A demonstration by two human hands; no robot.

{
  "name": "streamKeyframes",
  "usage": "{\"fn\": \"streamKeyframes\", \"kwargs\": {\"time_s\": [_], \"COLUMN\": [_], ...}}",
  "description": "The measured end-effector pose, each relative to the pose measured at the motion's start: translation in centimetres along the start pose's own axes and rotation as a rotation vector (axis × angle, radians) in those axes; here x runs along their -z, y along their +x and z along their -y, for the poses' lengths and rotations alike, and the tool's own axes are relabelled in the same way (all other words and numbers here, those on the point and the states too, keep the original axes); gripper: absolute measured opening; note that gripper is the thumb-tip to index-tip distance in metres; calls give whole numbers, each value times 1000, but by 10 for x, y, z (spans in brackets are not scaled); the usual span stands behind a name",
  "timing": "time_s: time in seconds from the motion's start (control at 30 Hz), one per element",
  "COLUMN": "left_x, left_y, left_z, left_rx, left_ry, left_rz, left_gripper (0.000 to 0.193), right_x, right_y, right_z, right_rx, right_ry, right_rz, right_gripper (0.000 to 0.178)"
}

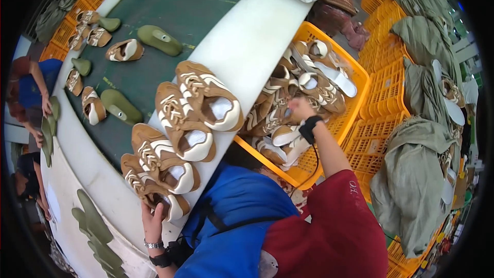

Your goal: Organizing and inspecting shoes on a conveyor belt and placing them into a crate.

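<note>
My left hand (153, 222) grips the heel end of the nearest brown sneaker (149, 188), its thumb at the collar. This sneaker sits on the white ledge (247, 36), first in a row of brown suede sneakers with cream stripes, laces and heels. Beside it stands another sneaker (162, 159), and farther along is a pair (208, 95). To the right, my right hand (302, 110) reaches into a yellow crate (360, 90) heaped with similar sneakers. Its fingers look curled among them; what they hold is partly hidden.
Left of the ledge, a green conveyor belt (206, 5) carries sneakers and olive shoe lasts (159, 40). More lasts (95, 221) lie on a white surface at lower left. Two people work at far left. Stacked yellow crates (383, 92) and grey-green cloths (411, 175) line the right.
</note>
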State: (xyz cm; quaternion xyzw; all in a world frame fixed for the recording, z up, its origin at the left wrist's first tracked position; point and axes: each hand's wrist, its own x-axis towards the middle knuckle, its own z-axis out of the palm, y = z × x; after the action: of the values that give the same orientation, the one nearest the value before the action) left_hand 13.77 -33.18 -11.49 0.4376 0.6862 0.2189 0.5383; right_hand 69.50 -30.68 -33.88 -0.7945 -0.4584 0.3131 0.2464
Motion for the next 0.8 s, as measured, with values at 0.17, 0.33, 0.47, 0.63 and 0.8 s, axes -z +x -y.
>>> {"fn": "streamKeyframes", "kwargs": {"time_s": [0.17, 0.33, 0.47, 0.63, 0.8], "left_x": [8, 29, -8, -91, -122], "left_y": [-2, 0, -32, -43, -53], "left_z": [8, -7, -69, -112, -142], "left_rx": [-87, -393, -563, -747, -1014], "left_ry": [-32, 327, 208, 299, 351], "left_rz": [-7, -405, -280, 280, 365], "left_gripper": [60, 57, 52, 74, 62], "right_x": [-55, -12, 55, 66, 42], "right_y": [-81, -98, -134, -179, -197], "right_z": [-5, 26, 123, 218, 260], "right_rx": [58, 241, 532, 975, 1078], "right_ry": [-788, -741, -478, -296, -83], "right_rz": [278, 209, -327, -617, -644], "right_gripper": [29, 19, 23, 30, 34]}}
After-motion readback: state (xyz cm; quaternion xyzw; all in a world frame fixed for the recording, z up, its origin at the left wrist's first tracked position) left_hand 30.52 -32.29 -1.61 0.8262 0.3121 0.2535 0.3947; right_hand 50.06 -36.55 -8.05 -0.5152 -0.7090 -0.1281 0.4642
